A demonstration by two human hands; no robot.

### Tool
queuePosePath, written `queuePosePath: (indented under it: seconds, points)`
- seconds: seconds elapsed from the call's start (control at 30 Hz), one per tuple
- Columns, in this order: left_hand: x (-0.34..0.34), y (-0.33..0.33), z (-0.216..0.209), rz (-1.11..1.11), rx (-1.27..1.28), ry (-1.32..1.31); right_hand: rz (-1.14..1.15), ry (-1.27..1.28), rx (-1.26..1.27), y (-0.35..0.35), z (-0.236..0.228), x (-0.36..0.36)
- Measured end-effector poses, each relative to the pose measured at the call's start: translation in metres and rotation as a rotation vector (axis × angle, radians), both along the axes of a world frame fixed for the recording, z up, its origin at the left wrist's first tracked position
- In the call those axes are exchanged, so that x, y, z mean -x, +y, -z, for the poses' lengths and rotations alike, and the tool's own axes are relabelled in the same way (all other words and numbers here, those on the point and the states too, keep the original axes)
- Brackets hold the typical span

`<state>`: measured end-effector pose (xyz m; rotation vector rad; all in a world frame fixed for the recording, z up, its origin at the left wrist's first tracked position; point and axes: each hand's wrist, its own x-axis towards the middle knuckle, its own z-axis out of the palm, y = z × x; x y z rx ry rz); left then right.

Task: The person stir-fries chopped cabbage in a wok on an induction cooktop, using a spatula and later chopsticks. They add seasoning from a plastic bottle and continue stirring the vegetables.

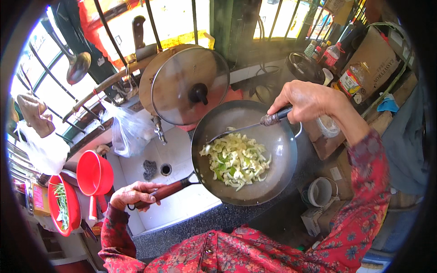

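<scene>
Left hand (136, 195) clamped round handle (170, 189) of wok (282, 154); right hand (312, 101) closed on spatula (246, 128), tip at edge of vegetables (239, 159). Stirring seems underway; next stroke likely calls for steady wok.

Wok (280, 152) ctr; chopped veg (239, 164) + turner (241, 129) blade in it. Sink (182, 157) L of wok, wok handle (170, 191) over it; scourer (150, 169) in sink, L of drain (166, 169). Lid (175, 91) behind, before board (147, 86). Far L: basin (75, 209) w/ greens (62, 209), dipper (93, 173) to its R. Bottles (357, 78) back R.

White sink (184, 205) with grey scourer (149, 169)
</scene>
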<state>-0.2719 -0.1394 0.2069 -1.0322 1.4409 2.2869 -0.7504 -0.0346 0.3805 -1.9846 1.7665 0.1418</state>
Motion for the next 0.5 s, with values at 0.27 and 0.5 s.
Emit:
queuePosePath:
  seconds: [0.27, 0.5]
  points:
    - [-0.006, 0.007, 0.003, 0.008, -0.010, 0.086, 0.072, 0.406, 0.184, 0.132, -0.031, -0.080]
    - [-0.013, 0.028, 0.009, 0.006, -0.147, 0.170, 0.227, 0.465, 0.235, 0.211, -0.039, -0.115]
